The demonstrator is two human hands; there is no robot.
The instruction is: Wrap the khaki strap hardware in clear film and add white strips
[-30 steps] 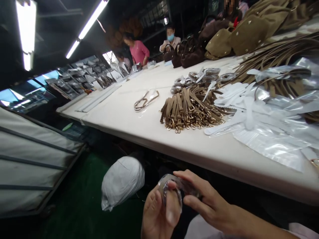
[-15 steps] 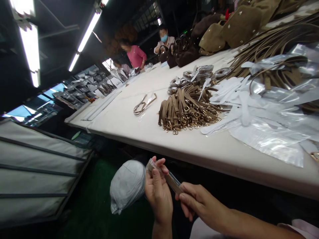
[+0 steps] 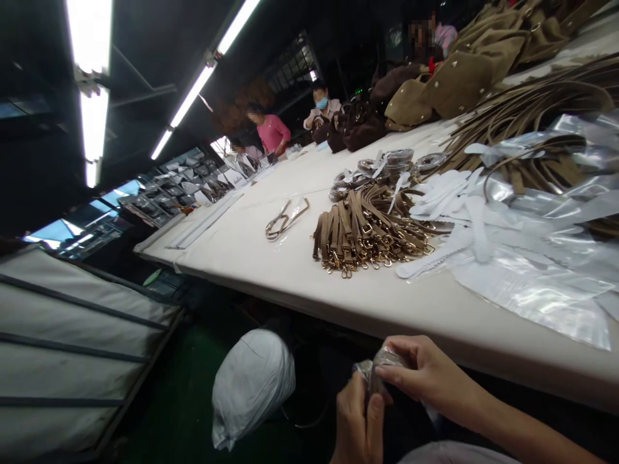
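- A wheeled cart with pale cloth sides (image 3: 62,361) stands left of the long white table (image 3: 232,238), below its level.
- A white-covered round bundle (image 3: 254,386) sits below the table's near edge.
- A co-worker in a pink top (image 3: 273,132) is beside the table's far end.
- A strap in a clear bag (image 3: 287,219) lies alone on the table, toward its near side.
- The left hand (image 3: 358,415), in front of the table's near edge, has its fingers curled closed around the lower part of a plastic-wrapped bundle (image 3: 387,358).
- That bundle, brownish under the clear wrap, is off the table, between both hands and partly hidden by fingers.
- A heap of brown straps with gold clasps (image 3: 367,229) lies on the table, beyond the hands.
- The right hand (image 3: 425,370), also before the table's edge, pinches the bundle's upper part between thumb and fingers.
- Clear plastic sleeves (image 3: 536,283) overlap on the table's right part.
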